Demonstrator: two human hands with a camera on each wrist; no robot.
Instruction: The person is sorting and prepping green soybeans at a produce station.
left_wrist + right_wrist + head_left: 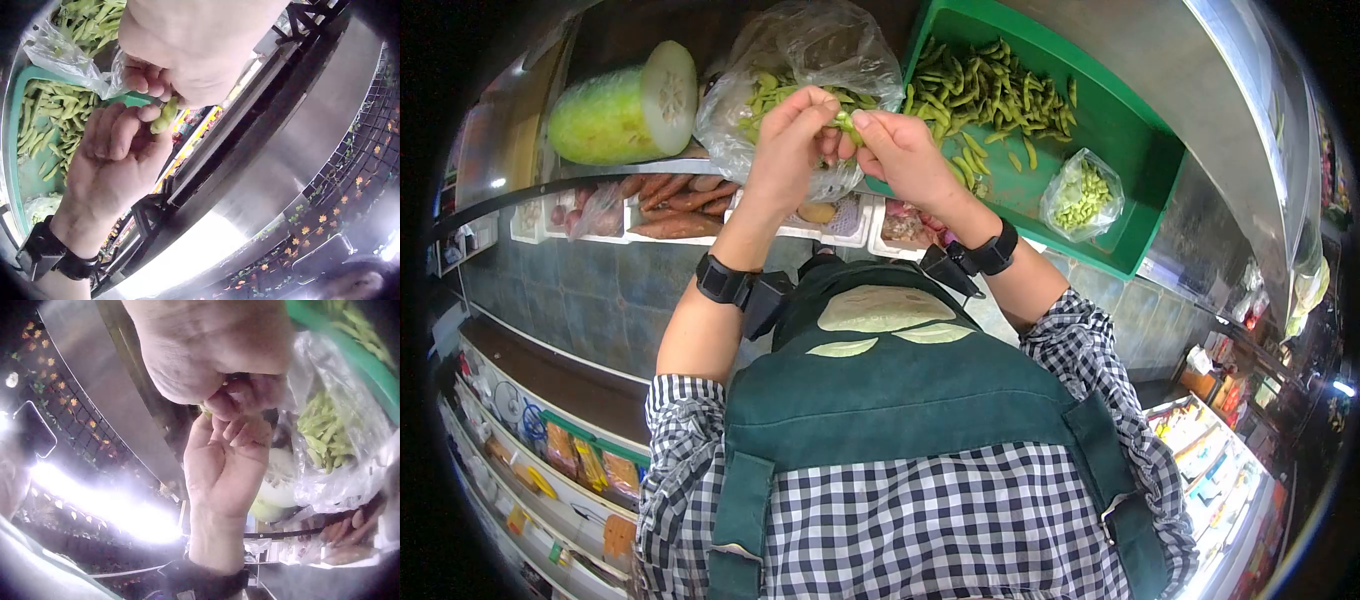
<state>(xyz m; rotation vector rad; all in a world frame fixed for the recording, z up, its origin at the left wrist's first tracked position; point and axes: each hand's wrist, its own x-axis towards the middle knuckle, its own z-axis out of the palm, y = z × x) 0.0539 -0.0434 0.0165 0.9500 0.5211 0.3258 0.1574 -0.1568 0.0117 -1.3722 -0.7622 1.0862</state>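
A green edamame pod [843,121] is pinched between both hands, raised over the front of the produce counter. The left hand [793,135] grips one end with thumb and fingers. From the other side, the right hand [903,158] holds it by thumb and fingertips; the left wrist view shows the plump pod [164,117] poking out between them. Behind the hands lies a clear plastic bag [825,45] with many pods inside. More pods [990,90] are heaped in a green tray [1025,195], beside a small clear bag of shelled beans [1084,196].
A cut winter melon [605,118] lies at the far left. Below the counter edge stand white boxes, one with sweet potatoes [685,208], another with onions [910,225]. A curved metal panel [1250,120] borders the right. Stocked shelves [550,470] are at lower left.
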